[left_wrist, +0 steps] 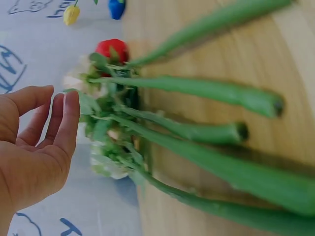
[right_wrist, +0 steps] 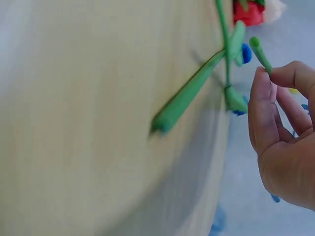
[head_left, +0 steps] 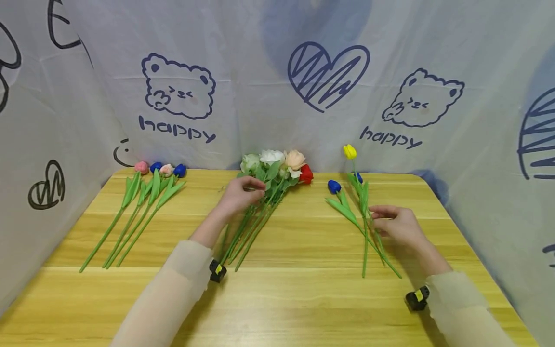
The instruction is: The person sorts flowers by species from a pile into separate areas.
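Observation:
My right hand [head_left: 401, 225] pinches the green stem of a yellow tulip [head_left: 349, 152] between thumb and fingertips. In the right wrist view the cut end of that stem [right_wrist: 261, 55] sticks out past the fingertips. Two blue tulips, one nearer [head_left: 334, 186] and one partly behind leaves [head_left: 358, 178], lie with crossed stems by this hand. My left hand [head_left: 243, 193] hovers over a bunch of artificial roses, its fingers loosely bent with nothing between them. The bunch has a white rose [head_left: 272, 156], a peach rose [head_left: 295, 159], a red rose [left_wrist: 112, 50] and a pale green bloom [head_left: 250, 164].
On the left of the wooden table [head_left: 277, 308] lie several tulips side by side, among them a pink one [head_left: 141, 167] and a blue one [head_left: 179, 170]. A white cloth [head_left: 251, 106] with bear and heart drawings hangs behind and at both sides.

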`<state>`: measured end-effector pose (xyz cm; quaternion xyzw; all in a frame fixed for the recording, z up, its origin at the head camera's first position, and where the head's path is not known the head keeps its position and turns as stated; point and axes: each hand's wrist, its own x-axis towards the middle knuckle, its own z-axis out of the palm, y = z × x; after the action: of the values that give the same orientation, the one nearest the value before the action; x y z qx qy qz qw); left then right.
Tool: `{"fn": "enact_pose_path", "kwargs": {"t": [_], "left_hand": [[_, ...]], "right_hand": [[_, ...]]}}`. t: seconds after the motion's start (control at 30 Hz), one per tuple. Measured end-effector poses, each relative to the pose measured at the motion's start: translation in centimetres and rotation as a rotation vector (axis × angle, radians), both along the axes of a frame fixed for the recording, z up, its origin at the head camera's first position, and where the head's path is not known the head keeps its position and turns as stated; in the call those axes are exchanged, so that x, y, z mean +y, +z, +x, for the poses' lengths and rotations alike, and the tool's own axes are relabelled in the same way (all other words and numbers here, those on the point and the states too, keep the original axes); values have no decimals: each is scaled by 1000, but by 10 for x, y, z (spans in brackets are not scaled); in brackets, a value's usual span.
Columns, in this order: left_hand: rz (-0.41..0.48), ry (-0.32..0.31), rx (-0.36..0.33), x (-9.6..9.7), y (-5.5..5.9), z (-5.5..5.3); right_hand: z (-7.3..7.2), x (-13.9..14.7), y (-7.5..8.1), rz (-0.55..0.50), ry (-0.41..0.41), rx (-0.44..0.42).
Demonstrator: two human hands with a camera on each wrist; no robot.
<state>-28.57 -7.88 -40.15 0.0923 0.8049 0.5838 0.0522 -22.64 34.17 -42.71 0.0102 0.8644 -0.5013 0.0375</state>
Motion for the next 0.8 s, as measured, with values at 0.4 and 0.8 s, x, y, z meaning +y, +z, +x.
{"fn": "enact_pose_path", "kwargs": {"t": [0.4,0.8], "left_hand": [[148,-1,69,7,15,33],[257,-94,63,39,16,59]], "right_hand": [[5,-50,26,-243,-128,182],[-1,-142,36,-570,-150,240]]}}
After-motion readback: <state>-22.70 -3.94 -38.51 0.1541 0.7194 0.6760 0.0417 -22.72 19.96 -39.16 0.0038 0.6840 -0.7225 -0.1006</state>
